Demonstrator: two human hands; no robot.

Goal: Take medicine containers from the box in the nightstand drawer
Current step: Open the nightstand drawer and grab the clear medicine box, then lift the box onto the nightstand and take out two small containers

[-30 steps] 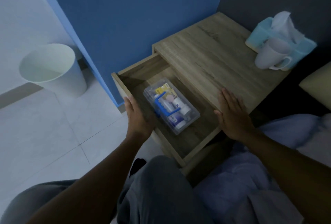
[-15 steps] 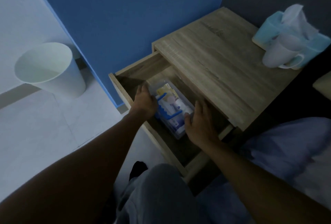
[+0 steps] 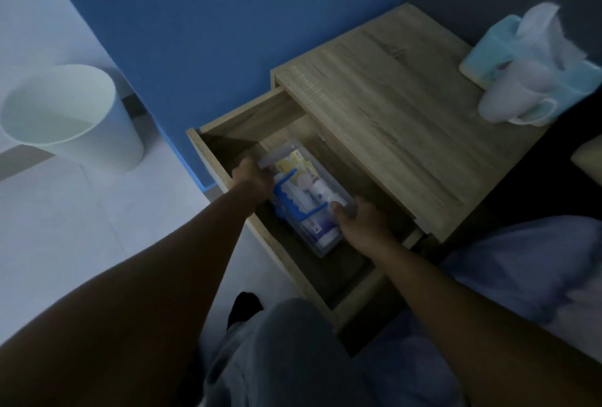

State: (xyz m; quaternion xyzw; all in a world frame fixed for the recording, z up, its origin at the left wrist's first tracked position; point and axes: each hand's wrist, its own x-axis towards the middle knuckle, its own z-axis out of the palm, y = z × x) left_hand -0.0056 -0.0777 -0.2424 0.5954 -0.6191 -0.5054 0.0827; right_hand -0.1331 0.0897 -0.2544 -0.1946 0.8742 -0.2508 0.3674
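Gripping the clear box (image 3: 321, 245) in the drawer (image 3: 345, 271), both hands clasp opposite ends.

matt wood nightstand (image 3: 391, 107), clear plastic box (image 3: 325, 245)

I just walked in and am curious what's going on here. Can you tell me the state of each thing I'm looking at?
Drawer: pulled open.
Clear box: in the drawer, full of medicine containers, gripped at both ends.
Left hand: closed on the box's far end.
Right hand: closed on its near side.
Mug: tilted against the tissue box.
Tissue box: tissue sticking out.
Bin: upright, looks empty.
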